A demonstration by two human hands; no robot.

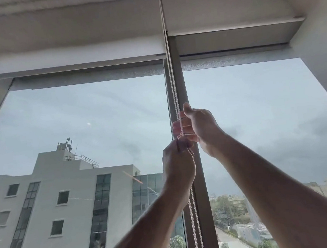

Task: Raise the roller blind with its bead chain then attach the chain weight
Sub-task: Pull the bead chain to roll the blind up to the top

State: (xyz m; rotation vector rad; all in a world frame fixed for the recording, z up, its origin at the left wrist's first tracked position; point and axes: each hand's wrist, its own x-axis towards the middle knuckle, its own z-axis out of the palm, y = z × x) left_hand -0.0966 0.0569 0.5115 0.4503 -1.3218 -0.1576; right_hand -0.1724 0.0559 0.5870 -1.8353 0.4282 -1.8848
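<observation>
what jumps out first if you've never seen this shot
Two bare hands meet at centre frame on a white bead chain hanging along the window mullion: the right hand above, the left hand just below. Overhead, the roller blind sits near the top; outside lower left stands a pale building.

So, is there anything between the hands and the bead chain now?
No. Both hands are already on the bead chain: the right hand grips it higher, the left hand just below, in front of the window post. Nothing visible sits between them.

Head view, upward, near window (98,120)
</observation>
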